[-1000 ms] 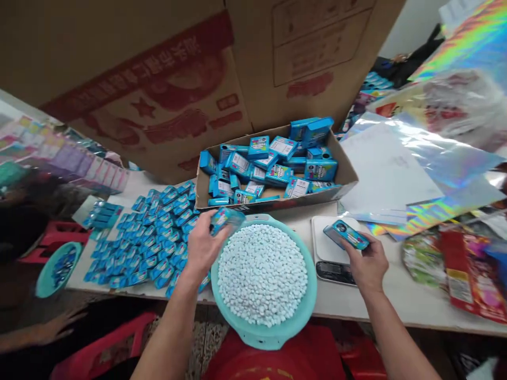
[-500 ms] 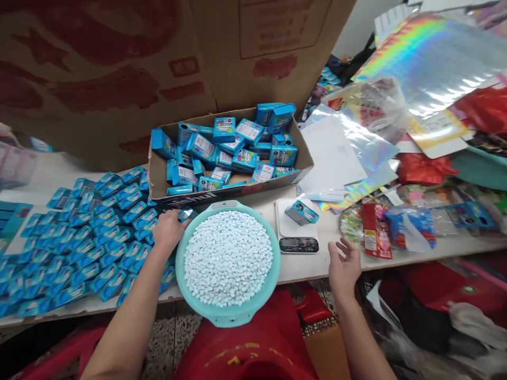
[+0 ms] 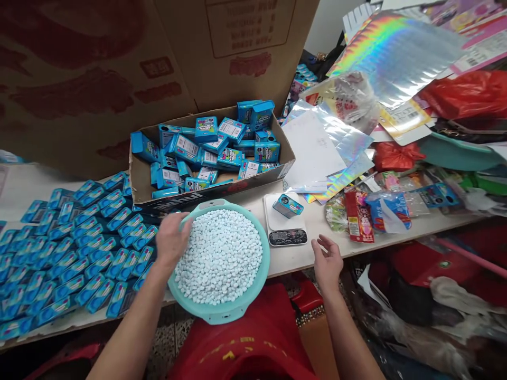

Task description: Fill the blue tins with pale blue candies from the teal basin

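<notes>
A round mint-green basin [image 3: 258, 293] filled with small white tablets [image 3: 222, 258] stands at the table's front edge. My left hand [image 3: 173, 238] is at its left rim with fingers curled down toward the tablets. Something small may be in those fingers, but they hide it. My right hand [image 3: 328, 262] hovers near the table edge with its fingers apart, holding nothing. Closest to it is a small white scale [image 3: 273, 216] with a black display panel [image 3: 288, 237]. One blue candy box [image 3: 288, 206] lies tilted on the scale's plate.
Behind the basin, an open carton [image 3: 291, 161] holds many jumbled blue boxes. Rows of similar blue boxes [image 3: 85, 243] cover the table's left side. A large cardboard box [image 3: 99, 95] rises behind. Holographic sheets [image 3: 412, 55], white paper [image 3: 311, 145] and snack packets [image 3: 359, 216] lie to the right.
My left hand has moved from behind the basin's rim onto its left side, and the shiny little object by its fingers is now hidden. The view has shifted; the right hand stays open.
</notes>
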`<state>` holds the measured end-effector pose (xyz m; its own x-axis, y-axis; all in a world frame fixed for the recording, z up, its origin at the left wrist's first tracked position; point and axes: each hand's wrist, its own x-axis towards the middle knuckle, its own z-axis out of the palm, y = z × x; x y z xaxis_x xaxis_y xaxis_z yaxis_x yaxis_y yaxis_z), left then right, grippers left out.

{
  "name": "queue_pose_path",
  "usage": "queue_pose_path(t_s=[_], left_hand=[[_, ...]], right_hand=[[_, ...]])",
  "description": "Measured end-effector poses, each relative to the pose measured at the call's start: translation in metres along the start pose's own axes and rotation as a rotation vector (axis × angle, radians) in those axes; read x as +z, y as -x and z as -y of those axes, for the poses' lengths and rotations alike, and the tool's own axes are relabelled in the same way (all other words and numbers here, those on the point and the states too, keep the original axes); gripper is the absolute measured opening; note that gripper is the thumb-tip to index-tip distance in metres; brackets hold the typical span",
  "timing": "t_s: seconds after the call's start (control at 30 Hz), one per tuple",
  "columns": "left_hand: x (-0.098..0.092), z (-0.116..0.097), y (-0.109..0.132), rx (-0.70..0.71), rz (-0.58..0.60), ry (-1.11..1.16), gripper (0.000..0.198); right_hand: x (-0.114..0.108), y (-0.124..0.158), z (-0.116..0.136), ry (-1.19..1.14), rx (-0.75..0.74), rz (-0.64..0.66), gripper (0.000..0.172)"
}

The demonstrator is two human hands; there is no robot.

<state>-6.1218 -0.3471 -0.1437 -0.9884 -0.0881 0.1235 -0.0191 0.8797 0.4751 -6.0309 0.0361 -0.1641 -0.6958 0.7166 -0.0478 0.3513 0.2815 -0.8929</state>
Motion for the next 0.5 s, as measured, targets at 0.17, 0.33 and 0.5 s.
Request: queue_pose_path(t_s=[0.17,0.33,0.5], left_hand=[[0.030,-0.055,0.016,0.208,0.383,0.046,0.035],[0.041,-0.077,0.024,0.199,0.580,-0.059,0.032],[0.039,-0.073,0.021,0.034,0.558,0.151,0.022]], right_hand=[[0.006,-0.001,0.004,-0.014,0.002,0.026,0.047],[0.013,-0.007,0.008,-0.031,0.011,0.053,0.047],[0.022,-0.020,0.015,-0.055,-0.010,0.070,0.047]])
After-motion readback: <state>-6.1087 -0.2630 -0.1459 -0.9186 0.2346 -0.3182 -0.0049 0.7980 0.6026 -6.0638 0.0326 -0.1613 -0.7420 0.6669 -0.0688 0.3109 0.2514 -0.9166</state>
